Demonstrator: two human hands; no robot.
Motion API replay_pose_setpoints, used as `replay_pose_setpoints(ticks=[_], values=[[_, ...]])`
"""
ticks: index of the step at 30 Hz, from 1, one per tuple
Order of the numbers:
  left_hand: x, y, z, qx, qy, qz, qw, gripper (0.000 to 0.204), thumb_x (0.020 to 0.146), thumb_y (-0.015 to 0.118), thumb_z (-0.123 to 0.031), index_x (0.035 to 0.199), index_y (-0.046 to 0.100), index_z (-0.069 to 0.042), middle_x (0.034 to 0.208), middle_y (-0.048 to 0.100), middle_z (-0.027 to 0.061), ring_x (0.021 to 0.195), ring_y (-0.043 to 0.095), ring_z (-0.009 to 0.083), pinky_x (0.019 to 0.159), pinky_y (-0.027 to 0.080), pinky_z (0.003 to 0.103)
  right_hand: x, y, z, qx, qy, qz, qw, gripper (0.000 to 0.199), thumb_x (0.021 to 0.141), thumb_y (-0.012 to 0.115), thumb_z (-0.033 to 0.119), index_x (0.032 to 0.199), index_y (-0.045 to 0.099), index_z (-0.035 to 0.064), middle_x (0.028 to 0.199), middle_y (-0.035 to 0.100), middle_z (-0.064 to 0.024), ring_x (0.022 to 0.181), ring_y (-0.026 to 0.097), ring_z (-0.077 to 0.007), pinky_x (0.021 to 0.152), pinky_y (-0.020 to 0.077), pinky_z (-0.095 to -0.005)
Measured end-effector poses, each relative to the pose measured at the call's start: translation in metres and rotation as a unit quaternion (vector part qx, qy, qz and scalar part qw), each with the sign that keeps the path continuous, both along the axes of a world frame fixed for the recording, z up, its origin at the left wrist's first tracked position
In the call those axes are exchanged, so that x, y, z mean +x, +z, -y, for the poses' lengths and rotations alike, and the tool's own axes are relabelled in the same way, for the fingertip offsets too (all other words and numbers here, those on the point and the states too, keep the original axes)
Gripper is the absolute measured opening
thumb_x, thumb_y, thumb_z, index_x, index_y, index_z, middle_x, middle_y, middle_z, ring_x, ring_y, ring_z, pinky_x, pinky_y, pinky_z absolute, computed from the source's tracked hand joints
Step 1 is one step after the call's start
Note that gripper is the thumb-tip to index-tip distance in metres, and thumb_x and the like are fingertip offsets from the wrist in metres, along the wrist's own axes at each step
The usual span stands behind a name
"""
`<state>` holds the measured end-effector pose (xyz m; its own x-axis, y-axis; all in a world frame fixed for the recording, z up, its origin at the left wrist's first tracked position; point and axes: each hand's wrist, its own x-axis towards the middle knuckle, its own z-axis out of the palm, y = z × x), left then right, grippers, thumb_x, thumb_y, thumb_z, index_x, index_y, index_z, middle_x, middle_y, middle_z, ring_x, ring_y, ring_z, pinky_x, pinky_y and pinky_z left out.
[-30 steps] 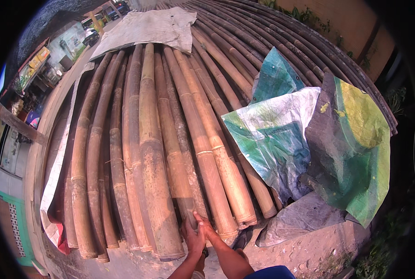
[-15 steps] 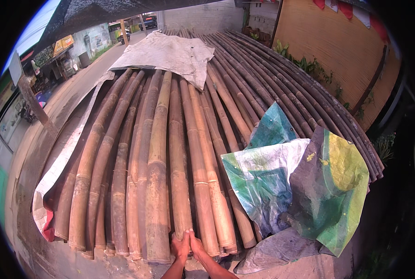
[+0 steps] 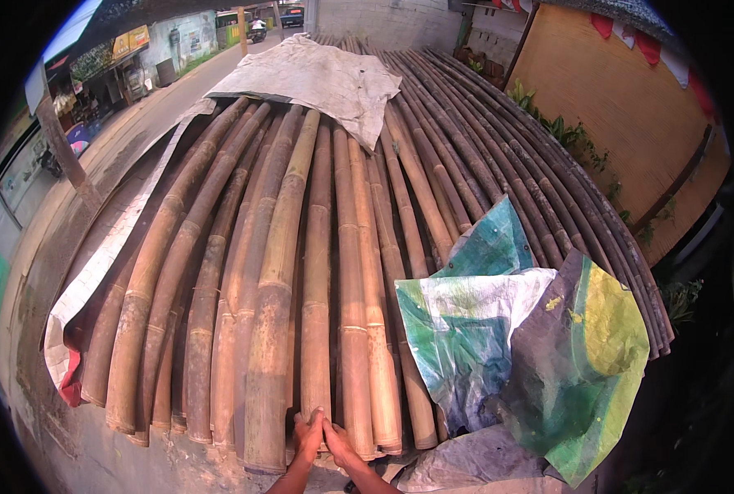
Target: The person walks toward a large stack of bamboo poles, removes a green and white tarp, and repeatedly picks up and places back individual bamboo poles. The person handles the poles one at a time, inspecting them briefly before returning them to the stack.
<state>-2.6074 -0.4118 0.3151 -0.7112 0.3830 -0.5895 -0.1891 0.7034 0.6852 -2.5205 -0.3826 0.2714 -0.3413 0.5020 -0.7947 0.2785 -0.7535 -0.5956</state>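
Left hand (image 3: 305, 438) and right hand (image 3: 340, 445) are meeting at a pole (image 3: 317, 329), fingers looking clamped on its near end, apparently securing it, any shift needing an even grip.

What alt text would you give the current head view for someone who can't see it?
A person's left hand and right hand are close together at the near end of a brown bamboo pole, among many similar poles. A pale sheet covers some poles farther back; crumpled green, white and yellow sheeting lies at right.
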Motion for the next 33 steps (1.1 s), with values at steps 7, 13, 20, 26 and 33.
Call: replay_pose_setpoints(ticks=[7,13,20,26,33], values=[[0.002,-0.026,0.002,-0.064,0.026,-0.061,0.996,0.079,0.093,0.058,-0.060,0.142,0.047,0.001,0.130,0.062,0.0271,0.120,0.061,0.0407,0.103,0.045,0.044,-0.014,-0.021,-0.007,0.028,0.052,-0.050,0.997,0.090,0.096,0.049,0.067,0.147,0.046,-0.0076,0.144,0.053,-0.0289,0.138,0.048,-0.0346,0.115,0.0362,-0.0384],[-0.004,-0.023,0.004,-0.061,0.014,-0.078,0.995,0.079,0.095,0.054,-0.064,0.144,0.047,-0.002,0.131,0.061,0.0285,0.123,0.059,0.0426,0.104,0.044,0.046,-0.037,-0.025,-0.018,0.026,0.050,-0.045,0.997,0.092,0.096,0.045,0.072,0.147,0.048,-0.0045,0.148,0.050,-0.0269,0.140,0.046,-0.0354,0.116,0.0346,-0.0393],[-0.013,-0.044,0.010,-0.065,-0.039,-0.119,0.990,0.076,0.098,0.053,-0.059,0.141,0.047,0.003,0.131,0.061,0.0292,0.121,0.060,0.0415,0.103,0.045,0.045,-0.050,-0.042,-0.023,-0.077,-0.045,-0.153,0.984,0.091,0.095,0.051,0.070,0.146,0.048,-0.0050,0.147,0.052,-0.0219,0.136,0.048,-0.0303,0.116,0.0342,-0.0381],[-0.026,-0.054,0.014,0.029,-0.054,-0.044,0.997,0.069,0.101,0.053,-0.055,0.135,0.053,0.005,0.122,0.065,0.0219,0.113,0.063,0.0293,0.098,0.047,0.038,-0.055,-0.048,-0.021,-0.027,-0.045,-0.141,0.989,0.091,0.094,0.052,0.071,0.143,0.052,-0.0064,0.142,0.056,-0.0212,0.131,0.052,-0.0271,0.112,0.0379,-0.0368],[-0.033,-0.067,0.024,0.034,-0.061,-0.058,0.996,0.072,0.097,0.054,-0.061,0.129,0.059,0.004,0.121,0.068,0.0251,0.116,0.064,0.0377,0.099,0.047,0.043,-0.052,-0.027,-0.015,0.039,-0.051,-0.073,0.995,0.085,0.096,0.052,0.069,0.134,0.060,-0.0075,0.123,0.067,-0.0229,0.115,0.063,-0.0281,0.102,0.0463,-0.0368]])
